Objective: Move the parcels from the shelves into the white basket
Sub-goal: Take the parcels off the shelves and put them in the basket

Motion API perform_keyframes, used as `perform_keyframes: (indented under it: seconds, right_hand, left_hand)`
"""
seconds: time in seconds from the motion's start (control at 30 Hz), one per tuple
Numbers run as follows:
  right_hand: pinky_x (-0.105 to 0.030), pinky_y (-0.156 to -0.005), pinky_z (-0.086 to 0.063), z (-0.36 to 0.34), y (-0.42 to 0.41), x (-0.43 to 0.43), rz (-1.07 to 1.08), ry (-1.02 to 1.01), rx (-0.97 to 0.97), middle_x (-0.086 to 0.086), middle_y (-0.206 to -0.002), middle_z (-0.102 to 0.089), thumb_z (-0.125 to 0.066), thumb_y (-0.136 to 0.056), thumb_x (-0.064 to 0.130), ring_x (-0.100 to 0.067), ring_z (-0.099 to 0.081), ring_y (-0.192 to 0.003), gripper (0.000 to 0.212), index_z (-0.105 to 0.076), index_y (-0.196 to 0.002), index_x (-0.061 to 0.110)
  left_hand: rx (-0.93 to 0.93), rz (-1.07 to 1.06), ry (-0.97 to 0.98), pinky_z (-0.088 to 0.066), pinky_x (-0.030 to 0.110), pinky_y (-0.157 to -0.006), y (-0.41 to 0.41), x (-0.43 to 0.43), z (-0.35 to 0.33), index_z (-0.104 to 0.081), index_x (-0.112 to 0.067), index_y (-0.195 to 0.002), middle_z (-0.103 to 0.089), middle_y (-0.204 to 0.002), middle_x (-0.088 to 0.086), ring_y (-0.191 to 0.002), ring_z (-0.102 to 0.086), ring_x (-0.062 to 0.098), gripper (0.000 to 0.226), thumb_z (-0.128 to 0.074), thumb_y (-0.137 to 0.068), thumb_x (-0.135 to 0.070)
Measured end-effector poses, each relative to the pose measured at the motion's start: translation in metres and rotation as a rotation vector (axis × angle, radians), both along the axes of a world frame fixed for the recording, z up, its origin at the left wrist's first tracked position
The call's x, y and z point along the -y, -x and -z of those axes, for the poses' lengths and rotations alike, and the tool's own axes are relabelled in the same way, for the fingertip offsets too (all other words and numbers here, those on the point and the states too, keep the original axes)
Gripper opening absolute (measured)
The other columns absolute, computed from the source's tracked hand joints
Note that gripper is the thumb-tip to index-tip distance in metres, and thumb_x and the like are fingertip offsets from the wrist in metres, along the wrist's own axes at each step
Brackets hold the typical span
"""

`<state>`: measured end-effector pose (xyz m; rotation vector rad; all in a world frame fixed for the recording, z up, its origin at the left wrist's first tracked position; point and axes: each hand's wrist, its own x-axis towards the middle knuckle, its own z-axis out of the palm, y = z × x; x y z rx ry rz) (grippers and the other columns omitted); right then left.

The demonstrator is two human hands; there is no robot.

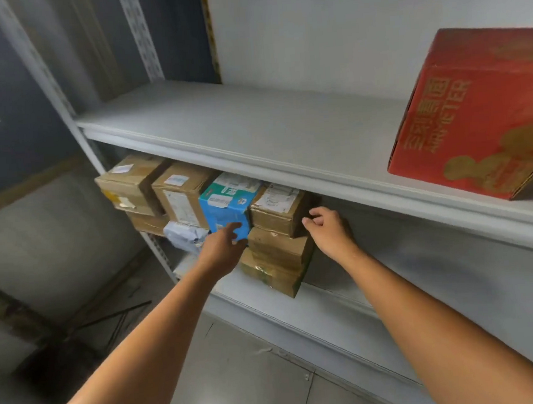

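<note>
Several brown labelled parcels (277,212), one blue carton (224,209), on lower shelf (314,321).

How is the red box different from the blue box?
The red box stands alone on the upper shelf; the blue box is wedged between brown parcels on the shelf below. The red box has gold print; the blue box has white labels. The left hand reaches the blue box; nothing touches the red box. Both are printed boxes.

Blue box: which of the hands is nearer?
Left. The left hand is at the blue box, low on its front; right hand is at the brown box beside it.
</note>
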<state>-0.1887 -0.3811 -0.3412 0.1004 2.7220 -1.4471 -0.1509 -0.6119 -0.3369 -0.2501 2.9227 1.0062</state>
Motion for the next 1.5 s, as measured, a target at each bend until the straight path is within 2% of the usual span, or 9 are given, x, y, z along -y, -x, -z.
perform_keyframes:
  seconds: [0.17,0.33,0.47,0.6,0.83,1.03,1.23,1.4,1.5]
  right_hand:
    - [-0.025,-0.084,-0.044,0.012,0.023,0.015,0.14,0.183,-0.03,-0.004,-0.13,-0.06,-0.063,-0.088,0.047,-0.019,-0.059,-0.113,0.056,-0.052,-0.136,0.02]
    - [-0.046,-0.104,-0.045,0.02,0.04,0.036,0.146,0.398,0.068,-0.002,-0.143,-0.05,-0.067,-0.085,0.044,-0.024,-0.051,-0.126,0.07,-0.041,-0.145,0.02]
    - [-0.044,-0.1,-0.049,0.025,0.039,0.044,0.202,0.541,0.056,-0.005,-0.141,-0.051,-0.07,-0.086,0.033,-0.023,-0.054,-0.122,0.065,-0.043,-0.144,0.018]
    - [-0.027,-0.077,-0.056,0.02,0.021,0.038,0.191,0.688,0.041,-0.007,-0.134,-0.056,-0.067,-0.09,0.017,-0.017,-0.061,-0.106,0.056,-0.046,-0.141,0.013]
    - [-0.019,-0.068,-0.053,-0.002,-0.03,0.019,0.174,0.697,0.066,-0.002,-0.126,-0.062,-0.063,-0.093,0.012,-0.013,-0.062,-0.104,0.039,-0.056,-0.131,0.019]
    - [-0.03,-0.083,-0.056,-0.014,-0.081,-0.004,0.08,0.632,0.155,-0.005,-0.141,-0.052,-0.066,-0.089,0.004,-0.018,-0.058,-0.116,0.061,-0.041,-0.144,0.013]
    - [-0.048,-0.108,-0.041,-0.013,-0.133,-0.033,-0.049,0.495,0.199,-0.007,-0.152,-0.039,-0.069,-0.087,0.007,-0.021,-0.041,-0.137,0.074,-0.03,-0.15,0.012]
    - [-0.035,-0.088,-0.055,-0.02,-0.163,-0.05,-0.061,0.332,0.088,0.003,-0.122,-0.067,-0.065,-0.09,0.019,-0.016,-0.064,-0.108,0.036,-0.06,-0.126,0.025]
    - [-0.035,-0.086,-0.056,-0.021,-0.173,-0.06,-0.058,0.398,0.107,0.001,-0.122,-0.067,-0.067,-0.09,0.015,-0.017,-0.065,-0.106,0.037,-0.06,-0.125,0.024]
  left_hand:
    - [-0.15,0.008,-0.211,-0.053,0.044,-0.09,0.034,-0.016,0.019,-0.045,-0.023,-0.137,-0.062,-0.123,0.008,-0.107,-0.061,0.023,0.048,-0.061,-0.092,-0.025]
    - [-0.183,0.035,-0.238,-0.052,0.045,-0.091,0.046,-0.019,0.033,-0.037,-0.029,-0.143,-0.061,-0.124,0.005,-0.108,-0.06,0.023,0.054,-0.058,-0.093,-0.028]
    - [-0.162,0.062,-0.274,-0.049,0.044,-0.095,0.044,-0.025,0.034,-0.026,-0.028,-0.15,-0.059,-0.128,0.005,-0.112,-0.059,0.022,0.062,-0.055,-0.095,-0.029]
    - [-0.179,0.05,-0.34,-0.049,0.044,-0.096,0.035,-0.028,0.026,-0.035,-0.027,-0.145,-0.057,-0.131,0.004,-0.116,-0.057,0.022,0.055,-0.056,-0.095,-0.029]
    - [-0.217,-0.028,-0.446,-0.047,0.03,-0.084,0.011,-0.036,-0.008,-0.058,-0.024,-0.104,-0.064,-0.107,-0.003,-0.106,-0.061,0.017,0.013,-0.058,-0.094,-0.031]
    - [-0.046,0.032,-0.5,-0.046,0.019,-0.062,-0.038,-0.047,-0.028,-0.052,-0.022,-0.126,-0.065,-0.113,0.002,-0.086,-0.062,0.005,0.037,-0.057,-0.093,-0.039]
    - [-0.01,-0.048,-0.602,-0.055,0.041,-0.089,-0.107,-0.076,-0.033,-0.043,-0.016,-0.14,-0.063,-0.123,0.009,-0.105,-0.064,0.021,0.051,-0.061,-0.092,-0.019]
    - [-0.038,-0.044,-0.64,-0.054,0.042,-0.092,-0.158,-0.108,-0.032,-0.039,-0.015,-0.144,-0.061,-0.127,0.011,-0.111,-0.062,0.022,0.058,-0.062,-0.091,-0.01]
    - [-0.071,-0.064,-0.647,-0.05,0.046,-0.097,-0.172,-0.118,-0.037,-0.039,-0.021,-0.144,-0.058,-0.132,0.009,-0.119,-0.057,0.024,0.06,-0.064,-0.09,-0.014]
